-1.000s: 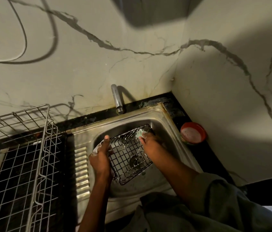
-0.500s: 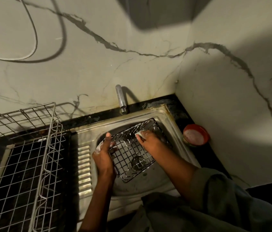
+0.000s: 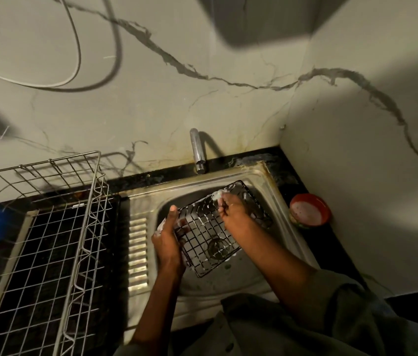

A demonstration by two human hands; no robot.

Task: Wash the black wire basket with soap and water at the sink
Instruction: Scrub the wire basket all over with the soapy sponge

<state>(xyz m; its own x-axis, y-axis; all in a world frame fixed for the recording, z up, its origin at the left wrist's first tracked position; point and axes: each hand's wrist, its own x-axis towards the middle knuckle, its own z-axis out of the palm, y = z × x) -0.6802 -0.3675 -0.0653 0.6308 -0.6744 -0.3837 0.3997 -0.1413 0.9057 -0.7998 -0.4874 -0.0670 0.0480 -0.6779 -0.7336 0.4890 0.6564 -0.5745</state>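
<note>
While tilted in the sink (image 3: 267, 181), black wire basket (image 3: 210, 235) with long axis running from near left to far right: left hand (image 3: 168, 242) clamped on its near-left edge, right hand (image 3: 232, 210) pinching a sudsy scrubber (image 3: 217, 195) at the far-right rim, nearer the unscrubbed end.

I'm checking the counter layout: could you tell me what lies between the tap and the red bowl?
Head view: the sink's back right corner and dark counter lie between tap and red bowl.
</note>
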